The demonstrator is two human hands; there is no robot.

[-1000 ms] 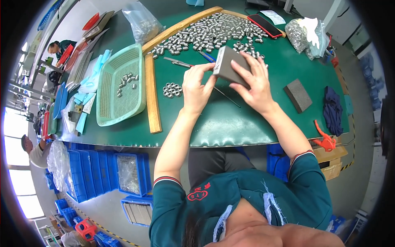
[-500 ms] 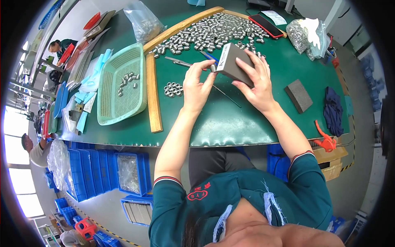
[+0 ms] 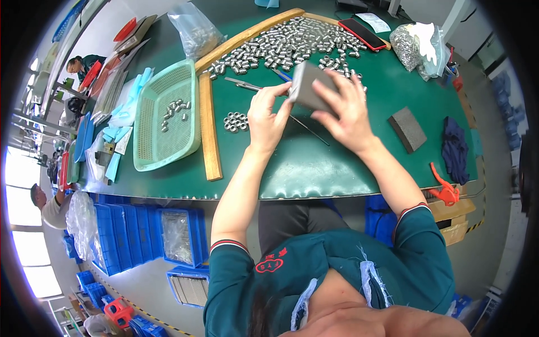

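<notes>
My left hand [image 3: 264, 118] pinches a small metal sleeve between thumb and forefinger; the sleeve is now mostly hidden by the block. In my right hand [image 3: 352, 115] is a grey sanding block [image 3: 312, 89], tilted and slightly blurred, its end against the left fingertips. Left of my left hand, a cluster of metal sleeves [image 3: 236, 122] stands on end on the green table. Beyond both hands spreads a large heap of similar sleeves [image 3: 286, 45]. A thin dark rod [image 3: 310, 132] lies below the block, and a slim metal tool [image 3: 240, 83] lies beyond the left hand.
A green plastic basket [image 3: 138, 126] with several sleeves stands left, beside a wooden strip [image 3: 209, 135]. Another wooden strip [image 3: 247, 39] borders the heap. On the right lie a second grey block [image 3: 408, 130], a dark cloth [image 3: 453, 150], a red-edged phone [image 3: 362, 34] and a filled bag [image 3: 405, 48].
The sanding block has turned and shifted slightly left over the sleeve, hiding it. My right fingers have spread and moved along the block. My left hand has barely moved.
</notes>
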